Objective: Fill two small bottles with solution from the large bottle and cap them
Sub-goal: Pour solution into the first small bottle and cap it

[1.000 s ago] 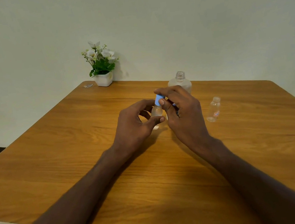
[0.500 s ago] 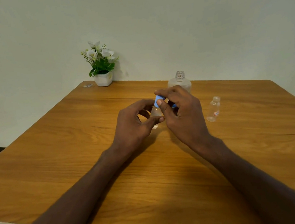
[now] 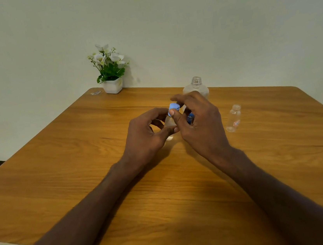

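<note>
1. Left hand wraps a small bottle at table centre; thumb and fingers clamped on its body, base just above or touching the table, cannot tell which.
2. Right hand pinches a blue cap between thumb and forefinger, seated on that bottle's neck. A second blue piece shows under the right palm; cannot tell what it is.
3. Step in hand, as I judge it: screwing the cap on the first bottle.
4. To do it well: keep the bottle upright and still in the left hand, cap square to the neck, turn with fingertips only, re-grip in short turns, stop once snug. A tilted cap would likely cross-thread.
5. Second bottle stands uncapped right of the hands, well apart. Big bottle sits behind the right hand, open neck; fill level not readable.
6. Against half a second ago: hands and bottle sit in nearly the same spot; the right thumb has shifted round the cap and more blue shows, consistent with a turn. Second bottle, big bottle and plant unmoved.
</note>
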A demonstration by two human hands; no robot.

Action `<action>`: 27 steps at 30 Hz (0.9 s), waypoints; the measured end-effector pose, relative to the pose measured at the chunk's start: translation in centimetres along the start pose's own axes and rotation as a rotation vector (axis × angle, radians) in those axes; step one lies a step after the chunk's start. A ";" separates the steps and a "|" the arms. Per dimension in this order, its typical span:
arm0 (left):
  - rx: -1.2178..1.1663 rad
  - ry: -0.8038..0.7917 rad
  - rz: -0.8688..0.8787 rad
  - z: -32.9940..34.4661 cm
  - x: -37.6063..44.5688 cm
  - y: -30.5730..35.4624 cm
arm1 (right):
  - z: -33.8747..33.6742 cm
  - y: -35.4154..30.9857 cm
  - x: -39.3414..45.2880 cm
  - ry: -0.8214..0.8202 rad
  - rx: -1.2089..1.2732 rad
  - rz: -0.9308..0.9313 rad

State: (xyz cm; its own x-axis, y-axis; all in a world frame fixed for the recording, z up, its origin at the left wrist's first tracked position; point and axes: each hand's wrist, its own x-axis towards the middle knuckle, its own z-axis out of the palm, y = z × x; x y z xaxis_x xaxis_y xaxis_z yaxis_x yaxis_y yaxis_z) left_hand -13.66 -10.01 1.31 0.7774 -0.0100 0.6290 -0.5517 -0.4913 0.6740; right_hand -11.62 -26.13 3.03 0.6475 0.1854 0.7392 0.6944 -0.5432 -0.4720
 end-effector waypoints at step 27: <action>0.008 -0.007 -0.029 0.1 -0.1 -0.2 | -0.2 0.3 0.4 -0.043 -0.013 0.001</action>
State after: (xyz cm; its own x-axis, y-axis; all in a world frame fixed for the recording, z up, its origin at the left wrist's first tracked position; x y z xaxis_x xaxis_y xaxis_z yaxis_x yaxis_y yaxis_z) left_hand -13.60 -10.03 1.05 0.7948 -0.0016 0.6069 -0.5269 -0.4980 0.6887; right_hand -11.23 -26.40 3.30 0.6612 0.2195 0.7174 0.6897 -0.5543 -0.4660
